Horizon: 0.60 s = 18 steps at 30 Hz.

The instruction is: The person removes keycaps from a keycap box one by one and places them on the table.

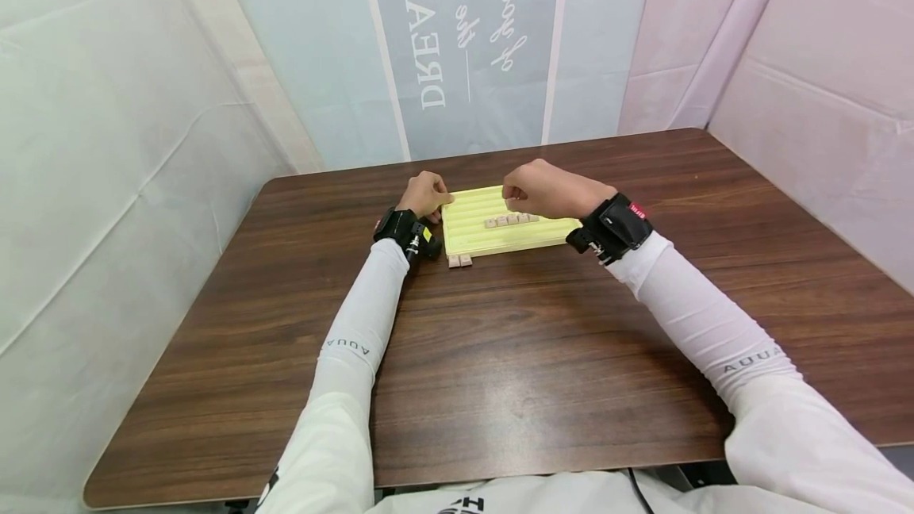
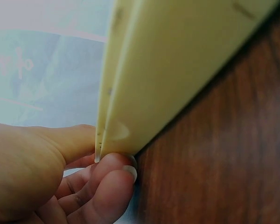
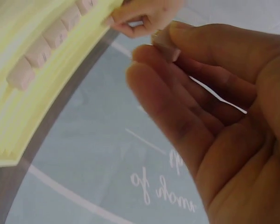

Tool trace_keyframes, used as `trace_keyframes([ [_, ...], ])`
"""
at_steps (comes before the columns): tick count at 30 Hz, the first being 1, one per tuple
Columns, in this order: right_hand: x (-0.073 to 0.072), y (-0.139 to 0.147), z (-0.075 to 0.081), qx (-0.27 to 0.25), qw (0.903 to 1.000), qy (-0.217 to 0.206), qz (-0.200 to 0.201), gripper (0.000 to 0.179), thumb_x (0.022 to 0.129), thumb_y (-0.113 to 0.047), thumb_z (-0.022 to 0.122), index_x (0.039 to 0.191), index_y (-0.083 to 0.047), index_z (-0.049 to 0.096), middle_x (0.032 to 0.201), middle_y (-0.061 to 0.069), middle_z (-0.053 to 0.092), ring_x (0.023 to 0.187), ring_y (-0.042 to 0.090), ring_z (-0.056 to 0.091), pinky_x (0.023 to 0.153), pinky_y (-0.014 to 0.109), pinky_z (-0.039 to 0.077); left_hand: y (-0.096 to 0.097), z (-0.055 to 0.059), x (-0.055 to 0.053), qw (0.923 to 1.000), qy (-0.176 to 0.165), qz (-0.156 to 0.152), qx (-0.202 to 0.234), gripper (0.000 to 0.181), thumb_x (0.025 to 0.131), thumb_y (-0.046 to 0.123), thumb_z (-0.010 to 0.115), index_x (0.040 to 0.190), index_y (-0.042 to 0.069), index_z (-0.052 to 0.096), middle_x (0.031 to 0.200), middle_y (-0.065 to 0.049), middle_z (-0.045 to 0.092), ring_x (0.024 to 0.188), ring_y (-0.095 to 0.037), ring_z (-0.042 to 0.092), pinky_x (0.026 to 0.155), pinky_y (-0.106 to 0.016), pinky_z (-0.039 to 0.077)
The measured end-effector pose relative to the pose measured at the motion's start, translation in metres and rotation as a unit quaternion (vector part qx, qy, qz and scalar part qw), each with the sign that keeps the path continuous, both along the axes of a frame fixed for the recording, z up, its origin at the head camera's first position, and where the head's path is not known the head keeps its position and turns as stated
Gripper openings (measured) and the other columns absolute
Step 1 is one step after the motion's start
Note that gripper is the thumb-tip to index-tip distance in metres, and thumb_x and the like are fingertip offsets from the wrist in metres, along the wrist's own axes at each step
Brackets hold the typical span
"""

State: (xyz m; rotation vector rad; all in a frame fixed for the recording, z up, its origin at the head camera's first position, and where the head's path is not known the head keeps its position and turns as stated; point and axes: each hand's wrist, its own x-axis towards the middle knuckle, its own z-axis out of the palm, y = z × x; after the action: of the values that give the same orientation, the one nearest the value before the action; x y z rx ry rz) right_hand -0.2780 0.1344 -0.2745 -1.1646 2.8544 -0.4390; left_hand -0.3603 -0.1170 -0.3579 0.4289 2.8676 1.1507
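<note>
A yellow ridged tray lies on the table. My left hand pinches its left edge near the far corner; in the left wrist view the thumb is at the rim and the fingertips are against the tray's side. Above the tray's far half, my right hand holds a small beige keycap between thumb and fingers. In the head view that keycap is hidden by the hand. A row of several beige keycaps stands in one groove of the tray.
Two loose keycaps sit on the dark wooden table, against the tray's near left corner. A printed curtain hangs behind the table, with pale sheeting at the sides.
</note>
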Motion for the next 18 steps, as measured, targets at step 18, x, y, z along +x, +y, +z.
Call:
trace_keyframes([
  [18,0.006,-0.035,-0.028,0.026,0.9979,-0.01,0.059,0.013,0.096,-0.01,0.056,0.098,-0.006,0.068,0.089,0.003,0.066,0.078,0.014,0.059,0.074,0.03,0.051,0.0,-0.001,-0.002,1.0,-0.001,0.006,-0.001,0.015,0.094,0.016,0.063,0.094,0.001,0.062,0.08,-0.013,0.061,0.052,-0.015,0.057,0.052,-0.029,0.056],
])
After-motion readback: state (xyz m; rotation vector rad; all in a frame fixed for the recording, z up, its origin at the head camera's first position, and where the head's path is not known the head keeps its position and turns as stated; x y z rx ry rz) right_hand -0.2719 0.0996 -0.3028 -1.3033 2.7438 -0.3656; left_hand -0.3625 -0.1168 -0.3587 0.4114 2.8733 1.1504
